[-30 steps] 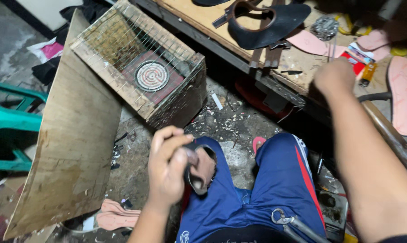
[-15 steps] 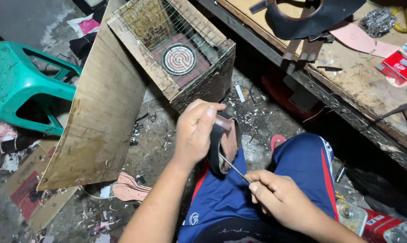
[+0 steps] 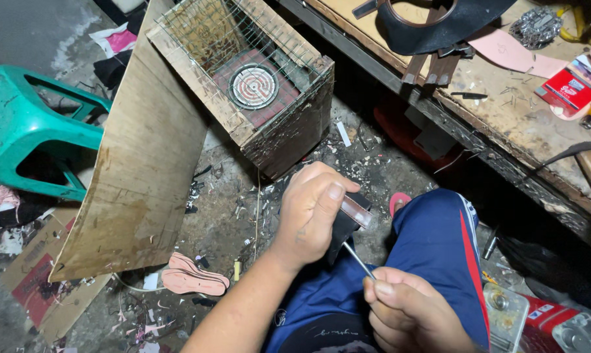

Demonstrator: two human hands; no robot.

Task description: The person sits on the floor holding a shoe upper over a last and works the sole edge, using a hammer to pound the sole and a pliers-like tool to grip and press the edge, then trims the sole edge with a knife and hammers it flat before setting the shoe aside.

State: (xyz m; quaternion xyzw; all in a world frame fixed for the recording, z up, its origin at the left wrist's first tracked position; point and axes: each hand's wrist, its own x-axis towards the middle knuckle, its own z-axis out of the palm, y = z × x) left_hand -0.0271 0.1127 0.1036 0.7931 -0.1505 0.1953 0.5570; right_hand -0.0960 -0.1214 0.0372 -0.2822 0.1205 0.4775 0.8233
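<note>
your right hand (image 3: 406,314), back from the bench, now pinches a thin tool (image 3: 359,260) against the dark piece (image 3: 345,225) your left hand (image 3: 315,209) grips.

A small dark piece (image 3: 345,225), black with a pale, pinkish strip along its upper edge, sits gripped in the left hand (image 3: 313,210) above the person's lap, tilted with the pale edge up and toward the right. A thin metal tool (image 3: 359,260), a slender rod like an awl or needle, runs slantwise from the right hand (image 3: 410,312) up to the piece's lower edge, its tip touching the dark material.
</note>
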